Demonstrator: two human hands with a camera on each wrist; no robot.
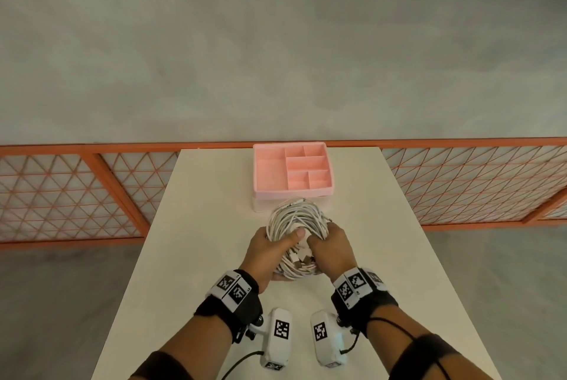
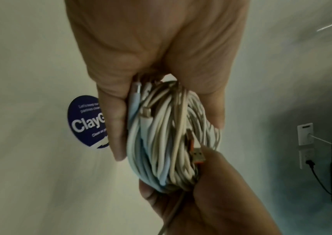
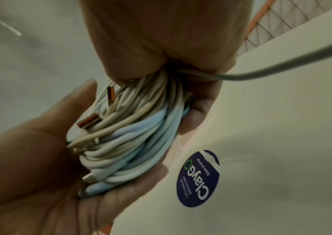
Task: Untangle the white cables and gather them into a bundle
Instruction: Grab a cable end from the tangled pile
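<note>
White table (image 1: 214, 183) at centre, orange mesh fencing (image 1: 92, 195) behind it, and a pink divided tray (image 1: 262, 192) is seen at the far end. Just in front of the tray, the coil of white cables (image 1: 296, 220) is held up between both hands. The left hand (image 1: 270, 252) is wrapped round its left side, thumb pressed across the strands; the right hand (image 1: 333, 249) is curled round the right side. USB plugs (image 3: 89, 121) are seen poking from the bundle.
</note>
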